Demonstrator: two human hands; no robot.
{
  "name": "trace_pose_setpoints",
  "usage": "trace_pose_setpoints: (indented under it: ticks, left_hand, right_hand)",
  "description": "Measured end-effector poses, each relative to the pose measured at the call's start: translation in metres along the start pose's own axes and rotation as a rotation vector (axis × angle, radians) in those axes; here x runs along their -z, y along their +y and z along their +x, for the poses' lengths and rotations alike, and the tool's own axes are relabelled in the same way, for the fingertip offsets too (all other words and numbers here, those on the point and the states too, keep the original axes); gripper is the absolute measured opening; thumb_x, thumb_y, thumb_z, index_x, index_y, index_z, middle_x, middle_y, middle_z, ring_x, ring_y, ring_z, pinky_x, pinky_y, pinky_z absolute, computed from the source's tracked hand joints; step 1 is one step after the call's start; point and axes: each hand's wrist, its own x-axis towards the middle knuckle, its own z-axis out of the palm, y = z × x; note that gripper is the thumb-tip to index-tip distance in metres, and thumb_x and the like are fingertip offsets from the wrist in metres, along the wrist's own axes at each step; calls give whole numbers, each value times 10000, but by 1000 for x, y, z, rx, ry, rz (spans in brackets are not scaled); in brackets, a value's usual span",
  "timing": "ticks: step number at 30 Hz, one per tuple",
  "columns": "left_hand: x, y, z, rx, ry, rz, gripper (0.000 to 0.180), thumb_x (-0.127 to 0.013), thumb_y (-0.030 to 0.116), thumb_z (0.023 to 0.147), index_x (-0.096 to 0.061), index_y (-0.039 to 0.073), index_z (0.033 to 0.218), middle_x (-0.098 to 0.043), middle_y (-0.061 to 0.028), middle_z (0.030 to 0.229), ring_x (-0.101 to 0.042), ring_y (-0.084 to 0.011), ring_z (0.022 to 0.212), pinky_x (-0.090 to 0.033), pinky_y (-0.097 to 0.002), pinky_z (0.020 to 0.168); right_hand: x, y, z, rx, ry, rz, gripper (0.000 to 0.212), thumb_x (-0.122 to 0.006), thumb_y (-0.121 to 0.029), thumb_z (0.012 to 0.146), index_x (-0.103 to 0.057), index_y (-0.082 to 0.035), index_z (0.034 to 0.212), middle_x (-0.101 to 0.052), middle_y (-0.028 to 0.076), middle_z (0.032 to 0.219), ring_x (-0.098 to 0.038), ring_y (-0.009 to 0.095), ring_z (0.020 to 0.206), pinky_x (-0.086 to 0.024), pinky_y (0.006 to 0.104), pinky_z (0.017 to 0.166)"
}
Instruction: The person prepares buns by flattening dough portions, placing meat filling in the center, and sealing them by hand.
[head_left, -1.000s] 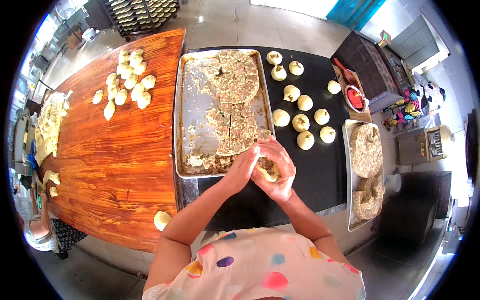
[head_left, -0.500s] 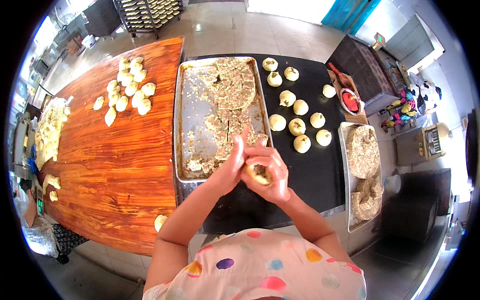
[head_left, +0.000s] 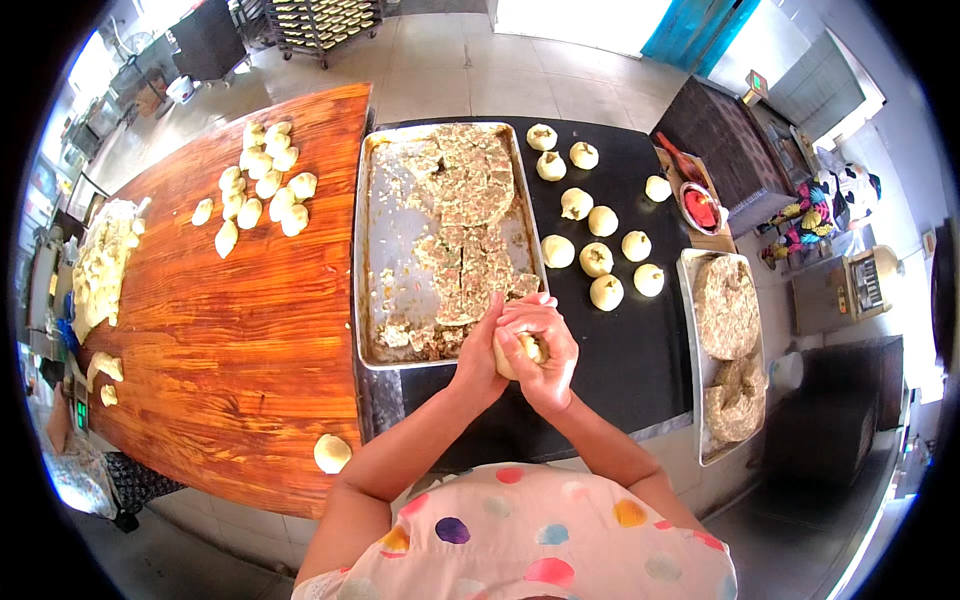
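Observation:
Both hands come together over the near edge of the metal tray (head_left: 366, 250). My right hand (head_left: 548, 350) curls round a pale filled dough ball (head_left: 508, 362), its thumb and fingers closing over the top. Against the ball's left side presses my left hand (head_left: 480, 350), its fingers partly hidden behind the right hand. Crumbly brown-beige filling (head_left: 470, 190), cut into slabs, covers much of the tray. To the right, several filled dough balls (head_left: 596, 258) sit on the black worktop (head_left: 620, 350), most with pinched tops.
On the wooden table (head_left: 220, 350) lie several dough pieces (head_left: 250, 210), a large dough mass (head_left: 100, 265) and one ball (head_left: 332, 453) near its front edge. A second tray (head_left: 692, 340) holds two filling mounds. Beyond it stands a bowl of red paste (head_left: 702, 208).
My hands have closed more tightly round the dough ball; the right fingers now cover the dark opening seen before. My left fingers, raised earlier, have folded in. The view has shifted slightly.

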Motion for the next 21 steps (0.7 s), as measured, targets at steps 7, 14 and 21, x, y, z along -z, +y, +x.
trace_pose_setpoints:
  ticks: [7, 14, 21]
  left_hand:
    - [-2, 7, 0, 54, -93, -160, 639, -267, 493, 1044, -432, -18, 1391, -457, -199, 1412, -425, -361, 1325, -349, -474, 1112]
    - [-12, 0, 3, 63, -88, -86, 623, -273, 460, 1045, -432, -37, 1386, -472, -192, 1402, -460, -359, 1299, -395, -489, 1066]
    - [-8, 13, 7, 214, -102, -179, 586, -348, 459, 1024, -482, -25, 1326, -550, -226, 1292, -512, -376, 1251, -401, -482, 1084]
  right_hand:
    - [4, -15, 9, 301, -58, -45, 198, -742, -64, 752, -610, -44, 898, -602, 180, 1149, -594, 309, 1035, -455, 447, 907]
    - [3, 3, -2, 156, 69, -60, 180, -705, -105, 850, -638, -26, 997, -672, 135, 1064, -636, 300, 1014, -470, 421, 946]
    - [23, -24, 20, 152, -155, -59, 214, -666, -54, 848, -669, 10, 1052, -701, 167, 1032, -660, 326, 1039, -453, 447, 1022]
